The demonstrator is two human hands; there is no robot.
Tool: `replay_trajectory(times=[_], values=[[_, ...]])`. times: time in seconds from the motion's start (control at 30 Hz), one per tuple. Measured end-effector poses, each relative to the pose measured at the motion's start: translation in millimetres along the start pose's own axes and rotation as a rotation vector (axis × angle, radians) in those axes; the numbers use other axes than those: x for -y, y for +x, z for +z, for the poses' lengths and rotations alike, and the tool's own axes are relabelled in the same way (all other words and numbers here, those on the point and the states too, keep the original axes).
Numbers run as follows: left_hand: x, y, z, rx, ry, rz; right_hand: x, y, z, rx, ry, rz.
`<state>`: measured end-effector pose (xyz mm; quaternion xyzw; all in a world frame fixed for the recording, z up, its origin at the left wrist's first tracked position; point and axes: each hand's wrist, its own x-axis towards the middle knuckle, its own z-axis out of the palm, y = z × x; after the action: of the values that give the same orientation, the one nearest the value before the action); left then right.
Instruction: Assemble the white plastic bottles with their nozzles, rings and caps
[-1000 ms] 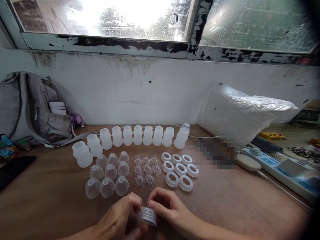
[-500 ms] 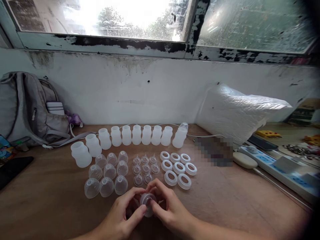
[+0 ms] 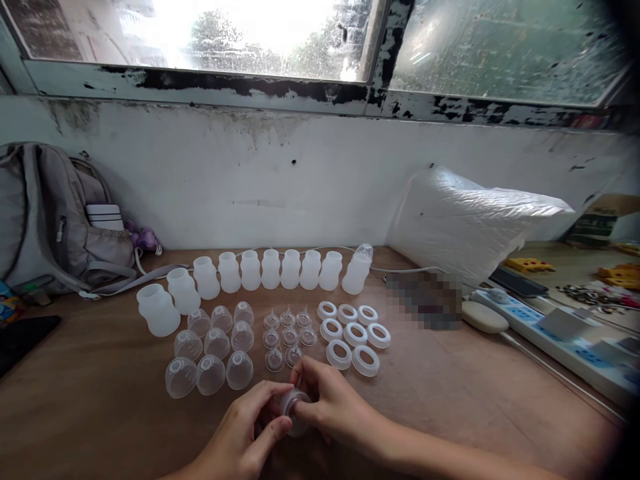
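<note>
The piece you hold [image 3: 296,404], nearer you than the capped bottle [image 3: 355,275], looks like clear, glossy plastic. That bottle has a smooth, frosted body under a shiny transparent cap; the open bottles [image 3: 271,270] to its left share the matt, milky plastic. In front of it, you see smooth white plastic rings [image 3: 355,345] with a soft sheen; front-left, glassy clear teats [image 3: 289,338] and hazy translucent domes [image 3: 217,344]. Beneath it, your brown tabletop [image 3: 450,400] appears wooden, faintly glossy. Right of it, the bag [image 3: 465,220] is crinkled, shiny film; far left, the backpack [image 3: 50,220] is dull cloth.
</note>
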<state>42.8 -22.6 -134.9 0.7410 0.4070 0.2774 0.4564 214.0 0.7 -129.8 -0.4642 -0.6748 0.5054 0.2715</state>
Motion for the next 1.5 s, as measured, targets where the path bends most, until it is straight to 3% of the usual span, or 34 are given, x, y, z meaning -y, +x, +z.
replay_trajectory(times=[0.17,0.37,0.6,0.9,1.2,1.3,1.5], values=[[5.5,-0.4,2.2,-0.023,0.151,0.044,-6.3,0.9,1.3,0.003,-0.034,0.046],[2.2,7.1,4.3,-0.061,0.210,0.046,-3.2,3.4,-4.9,-0.168,-0.188,-0.099],[-15.3,18.0,9.2,-0.134,0.085,-0.012,6.6,6.2,-18.4,-0.193,-0.245,-0.142],[-33.3,34.6,8.9,-0.275,-0.028,-0.007,24.9,17.9,-29.1,-0.335,-0.332,-0.165],[-77.8,67.3,-31.2,-0.452,0.287,0.161,81.1,46.5,-60.2,-0.433,-0.206,-0.310],[-81.8,68.1,-29.8,-0.422,0.362,0.169,79.4,49.8,-64.7,-0.410,-0.174,-0.294],[-65.3,73.2,-26.0,-0.353,0.574,0.141,58.4,60.6,-66.0,-0.310,-0.068,-0.211]])
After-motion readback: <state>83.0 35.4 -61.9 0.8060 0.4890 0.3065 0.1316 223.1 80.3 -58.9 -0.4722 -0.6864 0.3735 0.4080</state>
